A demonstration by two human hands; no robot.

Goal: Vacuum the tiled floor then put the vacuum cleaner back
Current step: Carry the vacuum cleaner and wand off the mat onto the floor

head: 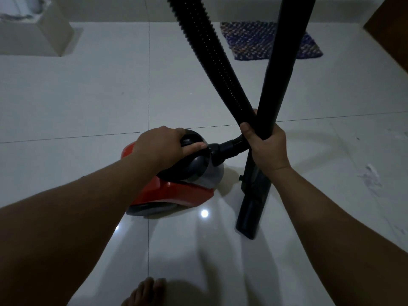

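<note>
A red and grey canister vacuum cleaner sits on the glossy white tiled floor in the middle of the view. My left hand grips its black top handle. My right hand grips the rigid black wand and the ribbed black hose together where they cross. The wand's lower end with the nozzle points down at the floor right of the canister. The upper ends of hose and wand run out of the top of the frame.
A blue patterned mat lies at the back right against the wall. A white pedestal base stands at the back left. A brown wooden edge shows at the far right. My bare foot is at the bottom.
</note>
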